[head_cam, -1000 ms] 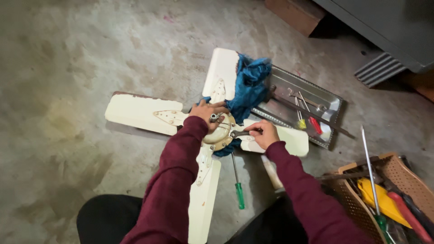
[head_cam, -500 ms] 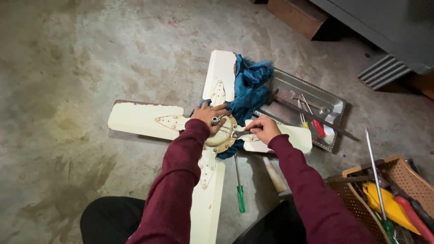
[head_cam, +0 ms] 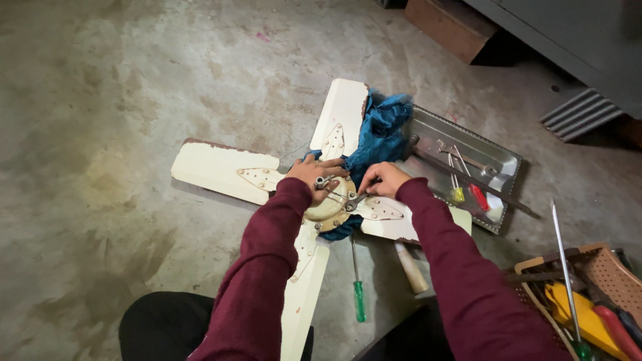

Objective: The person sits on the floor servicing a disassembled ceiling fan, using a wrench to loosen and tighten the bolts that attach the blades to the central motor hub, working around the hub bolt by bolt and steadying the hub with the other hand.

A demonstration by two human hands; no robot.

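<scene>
head view: compared with the frames a moment earlier, both hands have stayed at the hub of the cream ceiling fan [head_cam: 332, 202] lying on the concrete floor [head_cam: 120, 100]; only the camera has shifted a little, so the fan sits slightly lower and more to the right in the frame. judged from that, the work at the hub is still going on, with no part lifted away. the left hand [head_cam: 314, 175] is pressed on the hub's near-left side, fingers closed around a small metal socket-like piece [head_cam: 322, 181]. the right hand [head_cam: 382, 179] is clenched on the handle of a small wrench [head_cam: 354, 201] whose head meets the hub's right edge. a blue cloth [head_cam: 381, 134] lies over the far blade and runs under the hub.

containers: a shallow metal tray [head_cam: 511, 160] sits at the fan's far-right, touching the right blade; in it lie a spanner, a long dark bar, and two screwdrivers with yellow and red handles. at the frame's lower right corner a woven basket [head_cam: 605, 267] holds yellow and red handled tools and a long thin rod. on the floor near the person, a green-handled screwdriver [head_cam: 358, 294] and a wooden handle [head_cam: 409, 267] lie beside the near blades.
</scene>
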